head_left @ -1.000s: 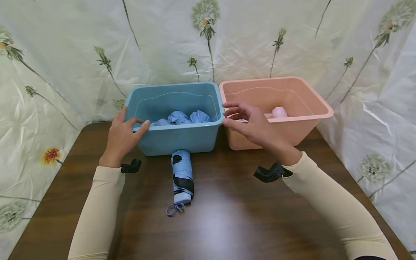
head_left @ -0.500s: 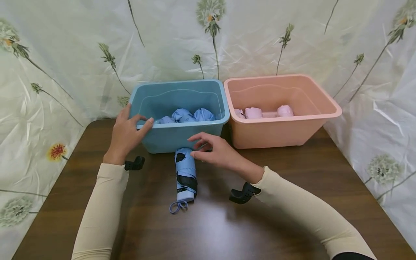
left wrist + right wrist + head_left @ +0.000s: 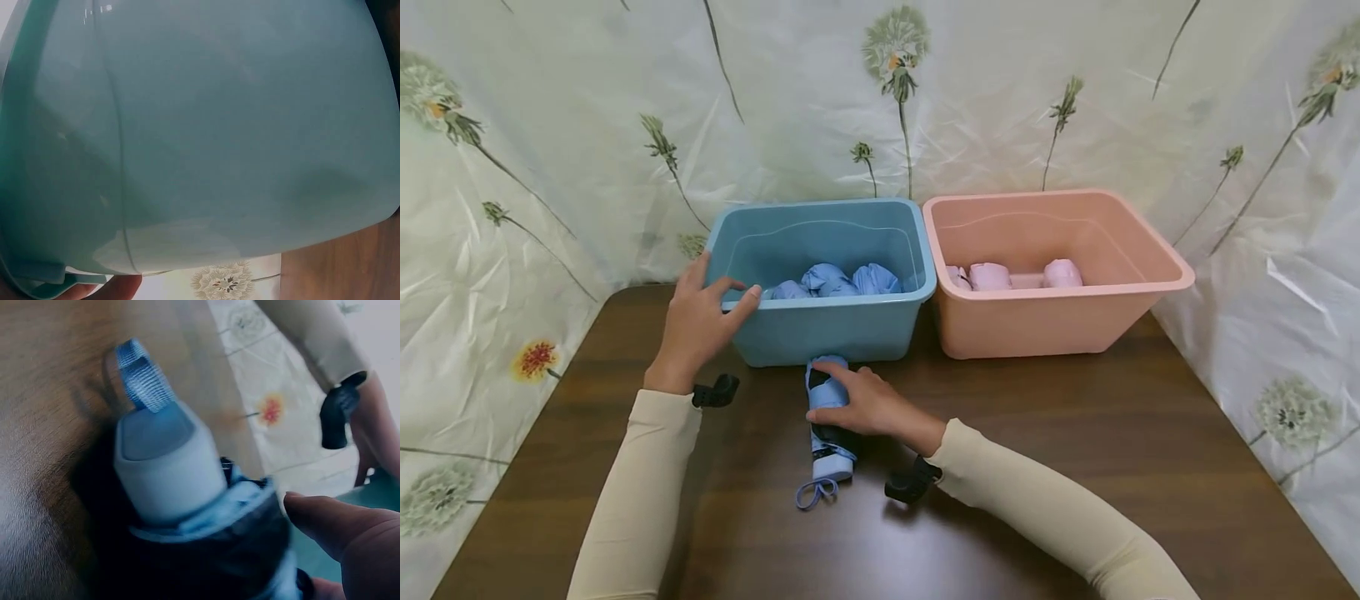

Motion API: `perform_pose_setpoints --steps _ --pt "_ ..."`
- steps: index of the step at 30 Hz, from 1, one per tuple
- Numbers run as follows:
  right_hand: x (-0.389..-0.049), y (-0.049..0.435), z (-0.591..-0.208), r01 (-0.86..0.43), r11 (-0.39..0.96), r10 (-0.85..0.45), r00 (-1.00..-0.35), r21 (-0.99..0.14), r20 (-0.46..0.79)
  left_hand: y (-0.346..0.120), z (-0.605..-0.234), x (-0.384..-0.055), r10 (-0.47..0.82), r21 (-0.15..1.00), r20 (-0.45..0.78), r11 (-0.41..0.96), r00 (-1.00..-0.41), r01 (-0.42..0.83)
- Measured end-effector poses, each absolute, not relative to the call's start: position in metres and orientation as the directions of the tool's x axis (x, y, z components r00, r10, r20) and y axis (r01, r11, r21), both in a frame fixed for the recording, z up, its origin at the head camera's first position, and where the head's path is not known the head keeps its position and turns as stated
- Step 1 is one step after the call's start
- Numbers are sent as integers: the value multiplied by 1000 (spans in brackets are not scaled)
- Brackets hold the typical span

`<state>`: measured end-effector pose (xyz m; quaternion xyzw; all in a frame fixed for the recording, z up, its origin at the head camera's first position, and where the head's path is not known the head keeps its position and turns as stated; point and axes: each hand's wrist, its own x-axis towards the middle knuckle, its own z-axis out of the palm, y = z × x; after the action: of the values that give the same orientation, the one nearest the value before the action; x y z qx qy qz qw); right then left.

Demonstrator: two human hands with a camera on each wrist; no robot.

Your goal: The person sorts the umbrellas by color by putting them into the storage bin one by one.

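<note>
A folded blue umbrella with black patches and a wrist cord lies on the table, pointing toward the blue bin. Over its middle reaches my right hand, thumb and index finger spread across it. The right wrist view shows the umbrella's pale handle end close up, my thumb beside the fabric. My left hand holds the blue bin's front left corner at the rim. Several bundled blue umbrellas lie inside that bin.
A pink bin stands right beside the blue one, with several pale pink rolled bundles inside. Behind both hangs a flower-print plastic sheet. The brown wooden table extends in front of the bins.
My right hand has moved from the rims where the bins meet, down and left onto the umbrella. My left hand stays at the blue bin's corner. The head view has shifted slightly.
</note>
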<state>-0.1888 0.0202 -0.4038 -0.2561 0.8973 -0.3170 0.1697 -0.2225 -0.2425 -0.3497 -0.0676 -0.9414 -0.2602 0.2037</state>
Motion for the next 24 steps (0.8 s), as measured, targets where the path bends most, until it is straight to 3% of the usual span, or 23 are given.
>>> perform_pose_setpoints --steps 11,24 --pt "-191 17 -409 -329 657 -544 -830 -678 -124 -238 -347 -224 20 448 421 865 -907 227" --pt "-186 24 -403 -345 618 -593 -795 -706 -130 -242 -350 -223 27 464 428 851 -903 245"
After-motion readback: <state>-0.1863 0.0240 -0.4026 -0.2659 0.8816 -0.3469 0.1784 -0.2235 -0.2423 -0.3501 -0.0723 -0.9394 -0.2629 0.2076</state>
